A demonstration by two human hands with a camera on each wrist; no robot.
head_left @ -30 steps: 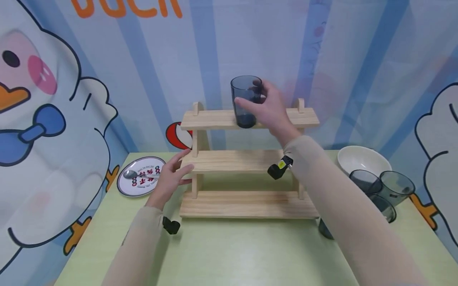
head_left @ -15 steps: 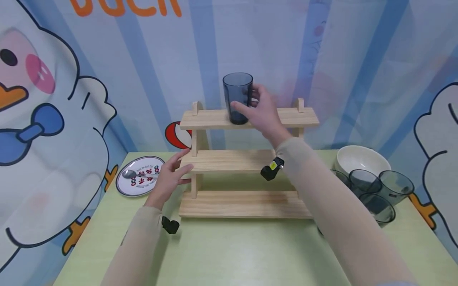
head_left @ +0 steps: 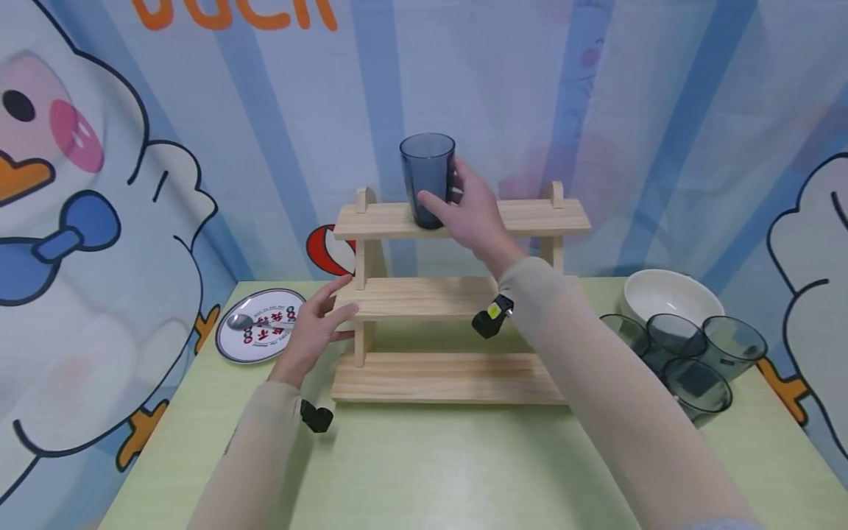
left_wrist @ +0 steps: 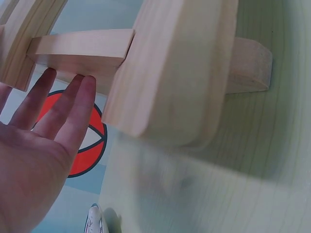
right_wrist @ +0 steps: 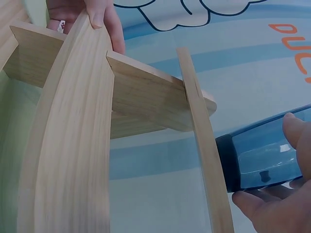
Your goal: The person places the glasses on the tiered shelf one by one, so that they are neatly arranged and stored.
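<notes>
My right hand (head_left: 473,217) holds a dark blue-grey glass tumbler (head_left: 424,173) by its side, thumb in front and fingers behind. The tumbler stands upright over the left half of the top board of a three-tier wooden shelf (head_left: 530,217). In the right wrist view, the glass's dark base (right_wrist: 228,162) meets that board, though full contact is hard to tell. My left hand (head_left: 311,327) grips the left end of the middle board (head_left: 424,298), its thumb on the board. In the left wrist view, its fingertips reach the wooden upright (left_wrist: 80,43).
Several matching tumblers (head_left: 698,386) stand close together right of the shelf, in front of a white bowl (head_left: 672,294). At the left, an oval plate (head_left: 252,350) carries a metal spoon (head_left: 240,322). A printed duck cloth (head_left: 298,110) hangs behind the green table (head_left: 424,464).
My right hand has carried the tumbler leftward along the top board, from near its middle. The left hand has stayed at the middle board's end.
</notes>
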